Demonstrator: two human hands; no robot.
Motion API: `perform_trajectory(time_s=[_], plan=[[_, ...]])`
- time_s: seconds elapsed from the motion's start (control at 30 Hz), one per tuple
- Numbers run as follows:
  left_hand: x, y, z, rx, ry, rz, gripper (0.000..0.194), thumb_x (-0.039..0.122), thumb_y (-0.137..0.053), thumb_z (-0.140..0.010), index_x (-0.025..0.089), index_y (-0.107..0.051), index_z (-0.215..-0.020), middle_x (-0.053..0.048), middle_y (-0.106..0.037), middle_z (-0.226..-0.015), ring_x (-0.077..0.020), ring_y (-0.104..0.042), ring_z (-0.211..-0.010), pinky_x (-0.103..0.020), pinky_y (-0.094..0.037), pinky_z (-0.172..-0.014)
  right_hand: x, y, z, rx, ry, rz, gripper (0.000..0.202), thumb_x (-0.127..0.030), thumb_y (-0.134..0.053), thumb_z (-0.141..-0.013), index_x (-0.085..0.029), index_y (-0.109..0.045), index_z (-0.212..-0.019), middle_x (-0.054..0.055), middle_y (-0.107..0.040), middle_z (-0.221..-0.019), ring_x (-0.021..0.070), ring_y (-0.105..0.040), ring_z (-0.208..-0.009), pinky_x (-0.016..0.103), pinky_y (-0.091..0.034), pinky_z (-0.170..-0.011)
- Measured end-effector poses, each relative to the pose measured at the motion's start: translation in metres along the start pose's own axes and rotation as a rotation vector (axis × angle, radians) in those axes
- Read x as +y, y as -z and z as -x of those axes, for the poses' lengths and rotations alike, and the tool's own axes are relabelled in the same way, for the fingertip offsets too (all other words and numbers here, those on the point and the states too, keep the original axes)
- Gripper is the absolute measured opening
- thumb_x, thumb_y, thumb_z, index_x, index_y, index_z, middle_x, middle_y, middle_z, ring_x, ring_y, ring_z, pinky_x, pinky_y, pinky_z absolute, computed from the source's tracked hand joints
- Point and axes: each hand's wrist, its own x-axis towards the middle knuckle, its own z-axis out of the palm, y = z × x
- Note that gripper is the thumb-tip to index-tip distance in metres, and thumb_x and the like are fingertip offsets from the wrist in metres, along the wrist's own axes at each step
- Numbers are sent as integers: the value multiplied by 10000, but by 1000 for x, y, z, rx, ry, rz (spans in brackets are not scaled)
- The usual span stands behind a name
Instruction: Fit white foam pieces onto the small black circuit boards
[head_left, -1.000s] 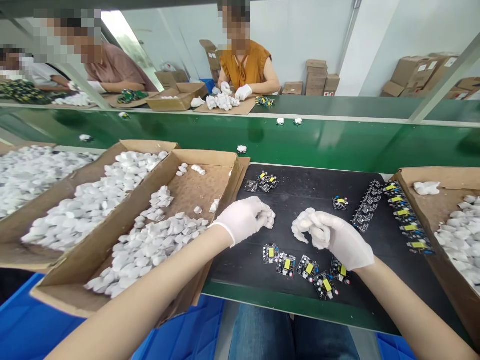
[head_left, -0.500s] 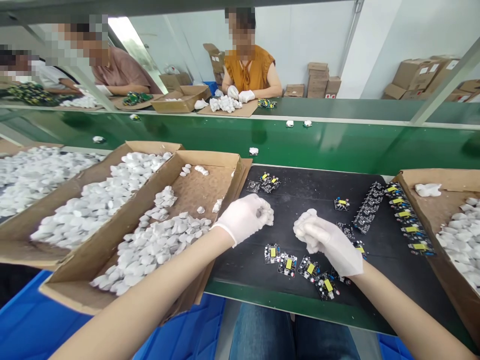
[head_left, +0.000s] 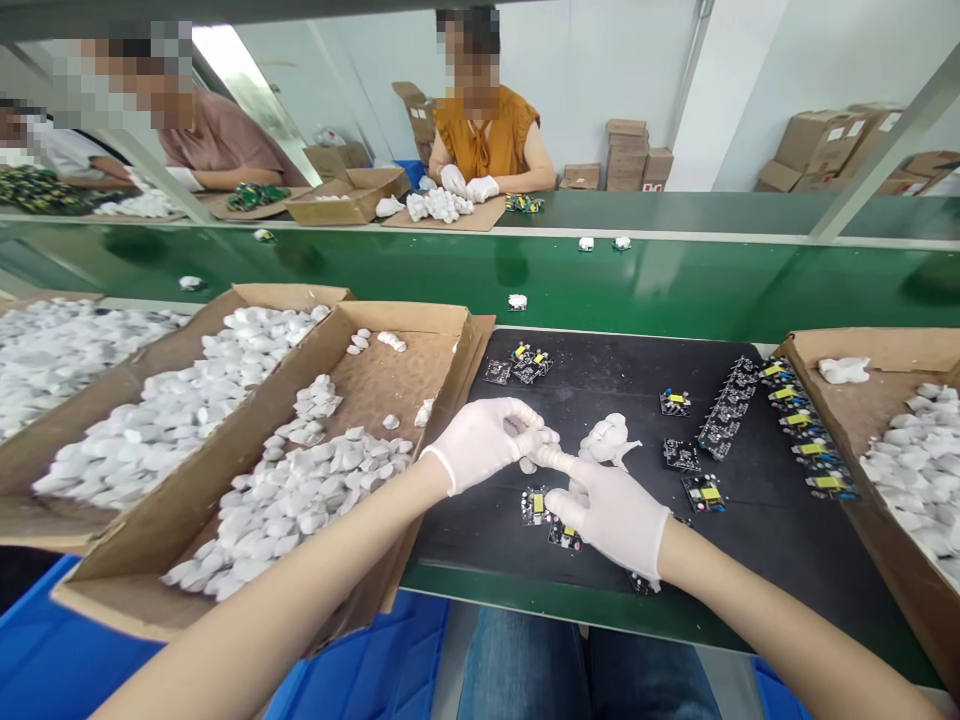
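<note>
My left hand [head_left: 491, 440], in a white glove, is closed in a pinch above the black mat [head_left: 637, 375]. A small white lump [head_left: 529, 465] shows under its fingertips, partly hidden. My right hand [head_left: 611, 505], also gloved, has its thumb and forefinger apart. That forefinger reaches to the left fingertips, and nothing shows in its grip. Just behind the right hand, a larger soft white lump [head_left: 606, 440] lies on the mat. Small circuit boards with yellow-topped parts, such as a board [head_left: 535, 506], sit below the hands, some covered by the right hand.
At left, a cardboard tray [head_left: 409, 318] holds many white pieces; another tray [head_left: 900, 345] stands at right. Circuit boards [head_left: 727, 405] lie in rows on the mat's right. Beyond runs a green conveyor [head_left: 420, 265] carrying white-topped boards. Co-workers sit across, one in an orange top [head_left: 517, 130].
The right hand has let go of the larger white lump, leaving it on the mat, and has moved left to meet the left hand. The left hand stays nearly in place.
</note>
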Motion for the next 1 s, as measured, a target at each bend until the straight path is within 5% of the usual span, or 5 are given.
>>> perform_trajectory(time_s=[0.33,0.6,0.7,0.83,1.0], plan=[[4,12,-6,-41,244,314,274,285,-746,-614,123,-625,-799,-63,-706,-671,-170,-681,-611,-255,-520,-607,8,-5,-8,35,-1,-5,554,-209,-502,-828,-214,-413,-1374,-71,-369,-500,116,-375,-487,242,-288,-518],[1,16,-9,-147,244,569,195,140,-699,-598,117,-615,-772,-76,-707,-765,-179,-675,-588,-295,-534,-653,12,-7,-9,24,13,-44,551,-225,-504,-833,-197,-409,-1375,-73,-380,-481,114,-374,-480,243,-274,-501],[7,21,-9,-94,279,656,190,110,-698,-572,123,-616,-743,-14,-660,-646,-129,-638,-532,-230,-514,-564,14,-7,-9,15,-3,-47,514,-239,-501,-833,-196,-452,-1343,-71,-386,-494,116,-381,-485,246,-284,-504],[15,29,-6,97,151,635,273,165,-748,-574,125,-656,-828,3,-657,-643,-116,-646,-598,-221,-529,-616,11,-5,-6,94,0,-165,361,-289,-500,-838,-201,-586,-1178,-52,-445,-550,122,-432,-531,246,-327,-533],[26,21,10,192,-122,509,349,231,-799,-565,133,-660,-869,-32,-706,-794,-145,-663,-720,-273,-543,-721,-1,12,0,91,63,-641,323,-405,-467,-830,-145,-644,-902,-38,-427,-551,105,-376,-494,240,-295,-486]])
